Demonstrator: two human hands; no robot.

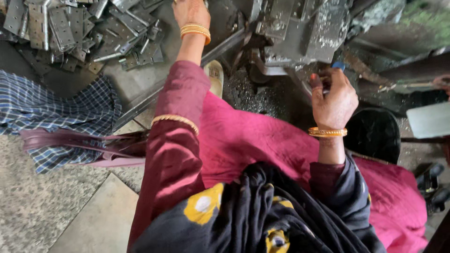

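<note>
Grey workshop floor (42, 211) lies underfoot, strewn with metal. Right hand (333, 96) is closed around a small blue-tipped handle (338, 66), just below the grimy press machine (304, 28). Left hand (190, 11) reaches far forward, its fingers out of view, so its grip cannot be told; a heap of steel hinges (79, 30) lies left of it.

Soft, even daylight falls on my lap; no hard shadows. The machine (300, 28) ahead sits dim and murky. My right hand (333, 96) looks slightly blurred, and the frame's edges bend and smear.
</note>
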